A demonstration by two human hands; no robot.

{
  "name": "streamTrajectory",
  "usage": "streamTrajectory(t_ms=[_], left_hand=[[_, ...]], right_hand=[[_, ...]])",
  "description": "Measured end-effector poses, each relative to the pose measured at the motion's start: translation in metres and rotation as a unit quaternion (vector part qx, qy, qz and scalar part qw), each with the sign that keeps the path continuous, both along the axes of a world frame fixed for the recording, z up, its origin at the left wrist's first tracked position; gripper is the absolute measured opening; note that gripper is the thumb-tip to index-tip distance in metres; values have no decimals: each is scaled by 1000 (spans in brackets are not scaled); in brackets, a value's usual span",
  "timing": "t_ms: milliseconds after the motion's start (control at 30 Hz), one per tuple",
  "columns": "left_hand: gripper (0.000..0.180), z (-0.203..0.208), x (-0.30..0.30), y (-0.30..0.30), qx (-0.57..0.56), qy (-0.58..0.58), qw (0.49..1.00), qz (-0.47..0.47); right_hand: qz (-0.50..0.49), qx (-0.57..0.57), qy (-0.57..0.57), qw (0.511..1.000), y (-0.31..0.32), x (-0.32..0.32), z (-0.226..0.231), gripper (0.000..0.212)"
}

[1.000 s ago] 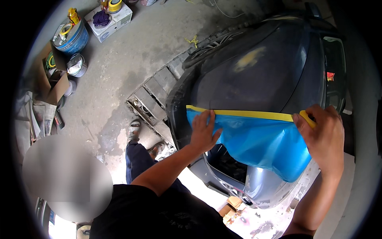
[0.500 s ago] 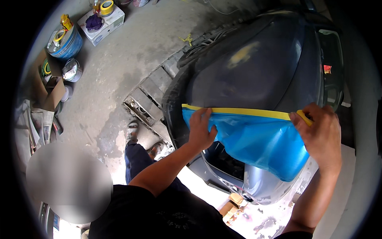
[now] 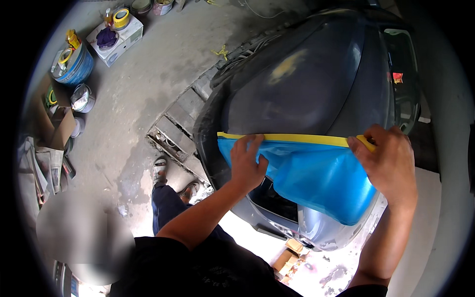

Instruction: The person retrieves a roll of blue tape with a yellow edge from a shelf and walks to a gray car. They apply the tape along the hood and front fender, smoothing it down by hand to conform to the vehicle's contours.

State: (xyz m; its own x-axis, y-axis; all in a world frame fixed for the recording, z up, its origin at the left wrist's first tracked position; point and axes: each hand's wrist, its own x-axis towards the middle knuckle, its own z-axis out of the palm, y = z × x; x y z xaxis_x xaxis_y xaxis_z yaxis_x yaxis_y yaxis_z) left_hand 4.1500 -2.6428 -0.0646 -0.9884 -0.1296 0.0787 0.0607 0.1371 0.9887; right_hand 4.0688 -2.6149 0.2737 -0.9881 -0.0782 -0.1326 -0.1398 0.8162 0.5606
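A strip of yellow masking tape (image 3: 302, 140) runs across the dark grey car panel (image 3: 297, 106). From its lower edge hangs a blue plastic sheet (image 3: 321, 183), loosely folded. My left hand (image 3: 247, 163) presses its fingertips on the strip toward the left end, thumb apart over the sheet. At the strip's right end my right hand (image 3: 388, 166) is closed around a roll of yellow masking tape (image 3: 366, 143), mostly hidden by the fingers. Below the sheet, part of a dark opening (image 3: 274, 198) in the car body shows.
A metal floor grate (image 3: 178, 119) lies left of the car, near my sandalled feet (image 3: 159, 172). Farther left stand a blue bucket (image 3: 76, 68), a paint can (image 3: 83, 99), a cardboard box (image 3: 62, 128) and a white box (image 3: 126, 39) with another tape roll on top. Newspapers (image 3: 49, 166) lean nearby.
The view has shifted slightly, so the car and both hands appear a little farther left. Both hands keep about the same places on the tape strip.
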Motion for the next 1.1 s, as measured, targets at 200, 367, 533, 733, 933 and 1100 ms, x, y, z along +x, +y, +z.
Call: streamTrajectory(t_ms=[200, 367, 533, 733, 933, 1100], left_hand=[[54, 20, -2, 0, 5, 22, 1000, -7], [55, 29, -3, -1, 0, 35, 999, -12], [56, 40, -5, -3, -5, 69, 997, -20], [56, 50, -8, -4, -21, 103, 994, -23], [56, 57, -10, -8, -52, 115, 991, -37], [55, 54, -12, -14, -49, 104, 991, -65]], right_hand=[[-7, 25, 20, 999, 4, 6, -2, 34], [3, 23, 3, 1000, 15, 9, -3, 36], [-8, 10, 1, 1000, 18, 11, 0, 36], [-5, 3, 1, 1000, 24, 16, -2, 35], [5, 14, 4, 1000, 20, 29, -2, 34], [30, 4, 17, 999, 24, 60, -12, 35]])
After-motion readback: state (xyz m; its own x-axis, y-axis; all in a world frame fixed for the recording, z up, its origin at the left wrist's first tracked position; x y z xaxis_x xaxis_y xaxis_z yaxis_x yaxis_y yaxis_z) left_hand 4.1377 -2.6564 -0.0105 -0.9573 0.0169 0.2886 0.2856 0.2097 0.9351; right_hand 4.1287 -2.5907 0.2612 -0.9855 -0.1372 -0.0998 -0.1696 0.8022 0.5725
